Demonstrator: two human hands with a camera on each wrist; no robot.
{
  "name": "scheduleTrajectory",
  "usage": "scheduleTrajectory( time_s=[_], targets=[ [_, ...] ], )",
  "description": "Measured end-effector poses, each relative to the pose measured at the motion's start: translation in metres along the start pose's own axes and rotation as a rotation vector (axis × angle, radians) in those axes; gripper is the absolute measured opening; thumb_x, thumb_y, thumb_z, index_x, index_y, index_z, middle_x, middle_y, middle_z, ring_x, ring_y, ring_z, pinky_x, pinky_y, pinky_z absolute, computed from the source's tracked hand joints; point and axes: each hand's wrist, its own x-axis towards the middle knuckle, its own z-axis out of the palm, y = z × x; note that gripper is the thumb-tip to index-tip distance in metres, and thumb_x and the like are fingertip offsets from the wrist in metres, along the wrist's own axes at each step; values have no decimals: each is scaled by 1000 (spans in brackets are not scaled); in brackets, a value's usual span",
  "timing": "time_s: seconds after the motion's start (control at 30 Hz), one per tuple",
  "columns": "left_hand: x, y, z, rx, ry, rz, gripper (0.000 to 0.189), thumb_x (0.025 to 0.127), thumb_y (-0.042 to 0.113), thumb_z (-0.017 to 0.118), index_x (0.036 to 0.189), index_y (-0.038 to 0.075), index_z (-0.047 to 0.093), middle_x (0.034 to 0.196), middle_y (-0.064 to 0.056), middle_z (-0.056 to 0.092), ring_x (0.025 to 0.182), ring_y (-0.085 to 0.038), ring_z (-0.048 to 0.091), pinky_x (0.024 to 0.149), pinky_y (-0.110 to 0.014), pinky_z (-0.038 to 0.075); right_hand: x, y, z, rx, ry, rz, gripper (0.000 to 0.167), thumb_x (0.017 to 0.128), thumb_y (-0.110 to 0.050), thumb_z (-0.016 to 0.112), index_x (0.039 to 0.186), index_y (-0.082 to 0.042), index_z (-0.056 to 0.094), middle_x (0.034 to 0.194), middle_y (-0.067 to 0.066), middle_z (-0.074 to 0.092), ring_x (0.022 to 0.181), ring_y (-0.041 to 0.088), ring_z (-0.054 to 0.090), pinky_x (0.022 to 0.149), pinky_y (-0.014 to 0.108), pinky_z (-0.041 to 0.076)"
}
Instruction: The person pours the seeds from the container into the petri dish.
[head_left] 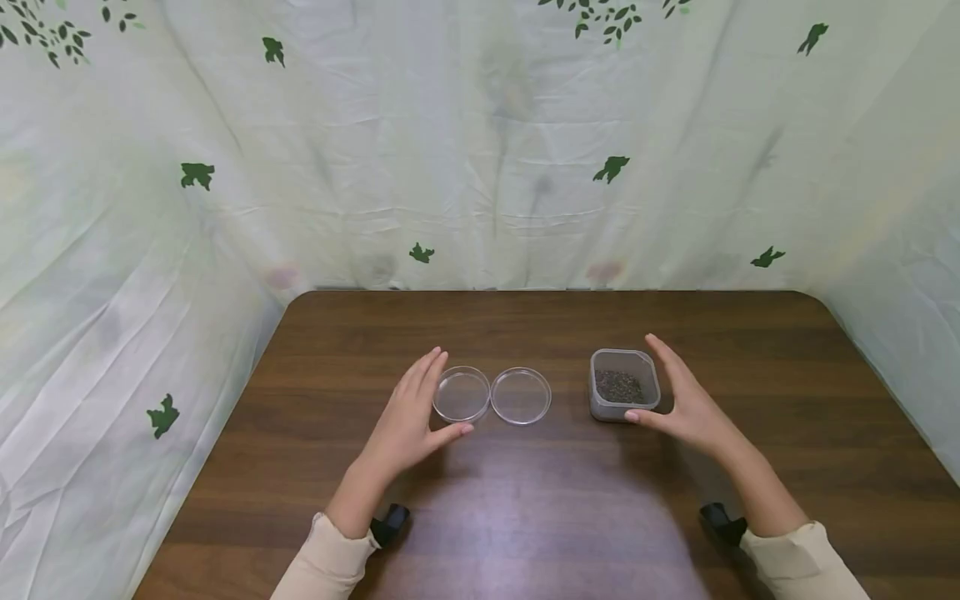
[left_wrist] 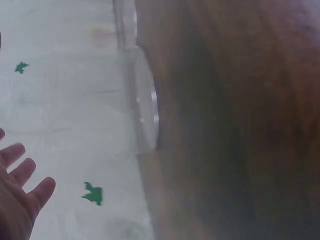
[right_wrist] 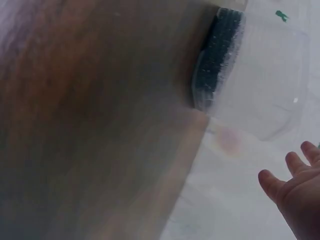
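Two shallow clear petri dish halves, a left one (head_left: 462, 417) and a right one (head_left: 521, 422), lie side by side on the wooden table. My left hand (head_left: 411, 412) is spread beside the left half, thumb and fingers apart, holding nothing. In the left wrist view the dish half (left_wrist: 147, 102) stands clear of the fingers. A square clear plastic container (head_left: 624, 412) with dark grains (head_left: 618, 387) in its bottom stands to the right. Around its right side my right hand (head_left: 686, 408) is spread, thumb near the front rim. The right wrist view shows the container (right_wrist: 260, 75) apart from the fingertips.
The brown wooden table (head_left: 510, 517) has its far edge against a pale curtain (head_left: 465, 150) printed with green leaves. Curtain also hangs on both sides. A dark band with a small device (head_left: 390, 525) is on each wrist.
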Motion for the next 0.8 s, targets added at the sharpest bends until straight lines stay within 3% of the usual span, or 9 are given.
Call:
scheduleTrajectory(
  time_s=[0.23, 0.6, 0.8],
  targets=[
    [-4, -13, 17, -183, -23, -177, 103, 69, 44, 74, 143, 5, 15, 144, -15, 21, 130, -30, 18, 103, -47, 24, 2, 12, 9, 113, 47, 45, 106, 66, -25, 81, 145, -27, 11, 147, 7, 14, 131, 34, 13, 95, 65, 19],
    [-4, -32, 33, -372, -93, -316, 104, 65, 34, 80, 141, 1, 17, 142, -18, 22, 130, -32, 19, 103, -50, 22, 6, 27, 17, 237, 57, 41, 104, 67, -12, 80, 144, -12, 11, 145, 16, 16, 129, 36, 17, 99, 59, 19],
    [-7, -40, 40, -489, -146, -381, 100, 67, 29, 79, 140, -4, 19, 139, -22, 25, 125, -35, 31, 102, -44, 28, 6, 33, 19, 317, 15, 81, 101, 71, -10, 76, 144, -11, 7, 146, 16, 12, 130, 36, 14, 99, 59, 18]
  ],
)
